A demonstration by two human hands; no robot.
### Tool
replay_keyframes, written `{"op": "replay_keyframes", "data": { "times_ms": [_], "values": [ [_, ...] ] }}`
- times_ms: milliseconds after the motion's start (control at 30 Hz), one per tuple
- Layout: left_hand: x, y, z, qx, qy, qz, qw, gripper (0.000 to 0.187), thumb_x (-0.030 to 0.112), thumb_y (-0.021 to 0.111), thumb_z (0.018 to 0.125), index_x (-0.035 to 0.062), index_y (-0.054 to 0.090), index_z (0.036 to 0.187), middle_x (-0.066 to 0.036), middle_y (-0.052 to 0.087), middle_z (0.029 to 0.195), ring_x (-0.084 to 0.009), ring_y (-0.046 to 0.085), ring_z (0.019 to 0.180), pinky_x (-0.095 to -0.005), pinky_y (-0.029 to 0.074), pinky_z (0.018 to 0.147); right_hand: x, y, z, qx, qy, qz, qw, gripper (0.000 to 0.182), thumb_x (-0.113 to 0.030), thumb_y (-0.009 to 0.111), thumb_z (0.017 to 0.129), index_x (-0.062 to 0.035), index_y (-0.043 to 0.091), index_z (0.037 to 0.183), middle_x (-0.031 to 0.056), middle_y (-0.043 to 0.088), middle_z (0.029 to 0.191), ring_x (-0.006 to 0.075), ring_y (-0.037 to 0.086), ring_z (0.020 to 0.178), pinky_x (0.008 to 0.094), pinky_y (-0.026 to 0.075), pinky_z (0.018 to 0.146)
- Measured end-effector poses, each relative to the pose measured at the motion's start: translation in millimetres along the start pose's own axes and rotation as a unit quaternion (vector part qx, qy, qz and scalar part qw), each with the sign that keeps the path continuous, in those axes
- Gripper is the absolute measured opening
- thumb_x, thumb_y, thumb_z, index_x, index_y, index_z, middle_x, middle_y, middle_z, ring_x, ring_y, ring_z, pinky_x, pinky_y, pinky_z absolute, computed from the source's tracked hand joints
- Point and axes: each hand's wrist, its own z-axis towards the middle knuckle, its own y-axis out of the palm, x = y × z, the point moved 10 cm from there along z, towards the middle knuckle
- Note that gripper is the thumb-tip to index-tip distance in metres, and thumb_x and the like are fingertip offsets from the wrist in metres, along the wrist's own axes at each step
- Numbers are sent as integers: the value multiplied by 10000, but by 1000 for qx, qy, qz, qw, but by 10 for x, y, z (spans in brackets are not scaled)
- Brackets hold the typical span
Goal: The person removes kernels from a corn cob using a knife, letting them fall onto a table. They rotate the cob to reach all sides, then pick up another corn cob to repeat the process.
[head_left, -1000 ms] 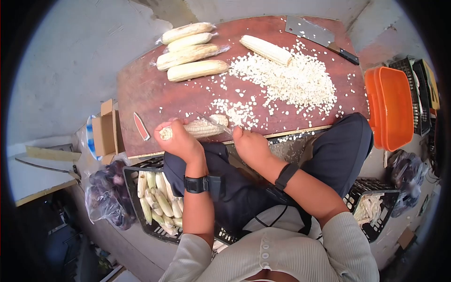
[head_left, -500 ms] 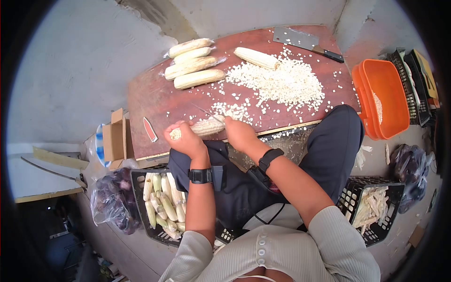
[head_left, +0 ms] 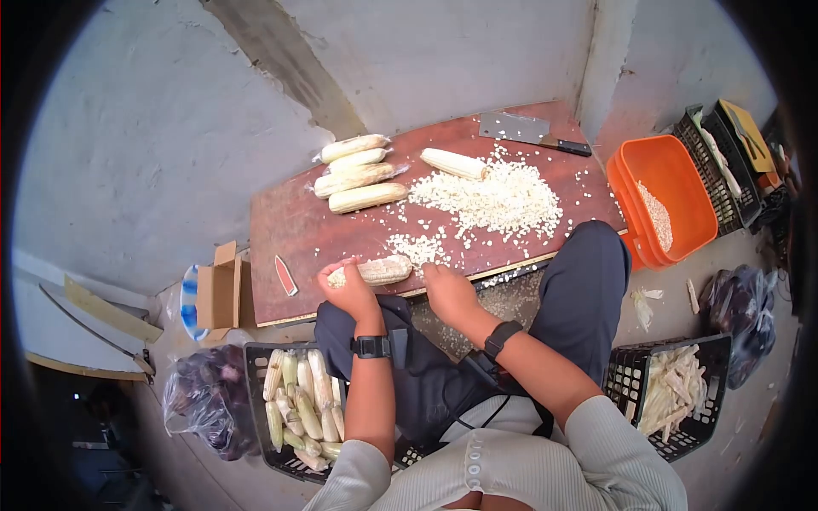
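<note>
Left hand (head_left: 352, 295): fingers are clamping cob (head_left: 386, 270); firm steadying should help.
Right hand (head_left: 452, 295): fingers are hovering near cob's end; whether gripping anything, unclear.

Place: rough little corn-prep room, home or shop I can't tell | Walls: scuffed grey wall (head_left: 153, 111) with a bare strip (head_left: 285, 68) | Work surface: worn red-brown board (head_left: 294, 234) strewn with loose kernels (head_left: 511, 200), a cleaver (head_left: 515, 128) on it | Around me: black crate of cobs (head_left: 256, 409), orange tub (head_left: 628, 200), plastic bag of dark produce (head_left: 209, 404)
</note>
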Motion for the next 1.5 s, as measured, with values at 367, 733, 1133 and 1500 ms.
{"op": "replay_keyframes", "data": {
  "times_ms": [367, 733, 1133, 1500],
  "values": [
    [142, 248, -225, -112, 47, 25, 992, 157, -85, 505, 777, 12, 433, 877, -123, 576, 869, -209, 616, 820, -341, 500, 782, 199, 229, -238, -123, 80, -47, 988, 163, -131, 490, 840, 11, 497, 920, 186, 640, 707, 349, 646, 655, 476, 497, 561],
    [125, 478, -260, -177, 44, -15, 983, 207, -140, 463, 709, 12, 438, 847, -112, 558, 812, -174, 565, 751, -338, 497, 777, 117, 245, 0, -132, 74, -64, 986, 116, -105, 479, 840, 8, 505, 834, 192, 620, 630, 331, 648, 609, 419, 515, 528],
    [157, 514, -212, -182, 57, -7, 982, 208, -143, 501, 747, 24, 424, 842, -103, 541, 810, -180, 556, 765, -350, 502, 771, 149, 490, 439, -211, 121, -22, 970, 164, -87, 465, 846, 36, 540, 923, 218, 655, 815, 354, 661, 792, 447, 531, 671],
    [127, 200, -150, -84, 47, -50, 994, 172, -111, 507, 744, 21, 446, 836, -106, 558, 793, -199, 584, 749, -345, 503, 761, 526, 575, 191, -185, 294, 365, 864, 333, -298, 483, 915, 33, 458, 941, 121, 514, 567, 256, 545, 414, 369, 442, 413]
  ]
}}
